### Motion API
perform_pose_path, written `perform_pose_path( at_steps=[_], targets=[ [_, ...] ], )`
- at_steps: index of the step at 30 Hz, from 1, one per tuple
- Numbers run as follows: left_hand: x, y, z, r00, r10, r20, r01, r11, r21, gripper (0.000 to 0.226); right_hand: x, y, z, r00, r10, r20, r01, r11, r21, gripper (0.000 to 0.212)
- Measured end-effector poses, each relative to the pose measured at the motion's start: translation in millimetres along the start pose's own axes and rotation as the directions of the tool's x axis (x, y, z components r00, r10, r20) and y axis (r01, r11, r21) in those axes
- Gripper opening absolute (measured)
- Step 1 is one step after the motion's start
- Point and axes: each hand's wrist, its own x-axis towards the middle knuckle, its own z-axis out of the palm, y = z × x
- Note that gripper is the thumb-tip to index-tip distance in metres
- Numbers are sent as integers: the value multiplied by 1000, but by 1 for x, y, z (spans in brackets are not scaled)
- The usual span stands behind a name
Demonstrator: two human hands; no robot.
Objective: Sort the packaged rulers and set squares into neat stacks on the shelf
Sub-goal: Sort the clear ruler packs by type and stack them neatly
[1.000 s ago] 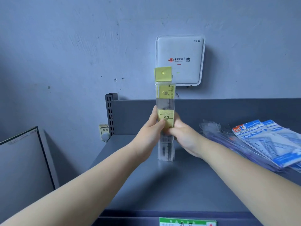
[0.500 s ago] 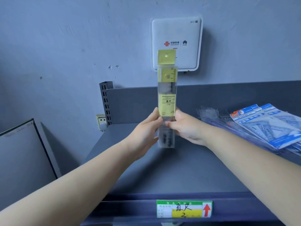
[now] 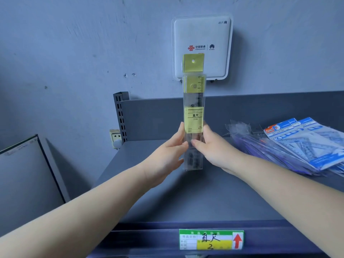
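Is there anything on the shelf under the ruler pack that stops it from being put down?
Nothing visible does. The ruler pack is held upright by the left hand and right hand, and the shelf below it is bare. The set square packs lie off to the right.

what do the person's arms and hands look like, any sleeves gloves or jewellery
Both forearms are bare as far as the frame shows, with no sleeve edge in view. The left hand and right hand wear no gloves, and no rings, watch or bracelet show on the visible fingers or wrists. The fingernails that show look short and unpainted.
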Motion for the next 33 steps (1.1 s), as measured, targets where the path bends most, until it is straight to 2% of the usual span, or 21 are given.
perform_pose_path(
  at_steps=[2, 4, 5, 7, 11, 13, 15, 20, 24, 27, 29, 32, 33],
  targets=[
    [0, 1, -3, 995, 68, -74, -43, 954, 296, 60, -3, -3, -5, 1000, -21, -12, 20, 995, -100, 51],
    [4, 1, -4, 984, 163, -67, -94, 808, 582, 61, -5, -6, -5, 999, -43, -28, 37, 980, -196, 45],
    [5, 1, -2, 983, 174, -55, -96, 749, 656, 62, -6, -7, -4, 998, -51, -39, 41, 976, -215, 42],
    [6, -1, 1, 981, 179, -74, -75, 704, 706, 60, -6, -8, 0, 996, -60, -61, 45, 973, -226, 39],
    [6, 3, -2, 954, 267, -139, -96, 707, 701, 49, -3, -14, 0, 994, -78, -75, 58, 970, -237, 37],
    [5, 7, -9, 922, 340, -186, -142, 743, 654, 42, -2, -17, -1, 992, -104, -70, 86, 971, -224, 38],
    [2, 5, -14, 911, 354, -211, -171, 791, 588, 40, -3, -16, 2, 993, -109, -51, 96, 973, -211, 41],
    [0, -5, -16, 926, 272, -262, -150, 902, 405, 49, -5, -11, 8, 995, -88, -34, 78, 969, -234, 48],
    [1, -1, -15, 924, 233, -303, -154, 952, 263, 48, -5, -13, 6, 997, -60, 40, 68, 965, -252, 57],
    [0, 2, -17, 924, 175, -339, -133, 980, 145, 44, -1, -17, 5, 997, -64, 39, 71, 971, -229, 51],
    [-1, 7, -25, 941, 108, -319, -92, 994, 65, 38, 5, -22, 2, 997, -49, 65, 55, 994, -93, 42],
    [-3, 14, -43, 970, -44, -238, 33, 998, -49, 30, 9, -32, -1, 970, 80, 228, -138, 959, 248, 28],
    [-3, 12, -48, 973, -96, -212, 80, 993, -81, 28, 10, -32, 0, 954, 112, 278, -198, 932, 304, 25]
  ],
)
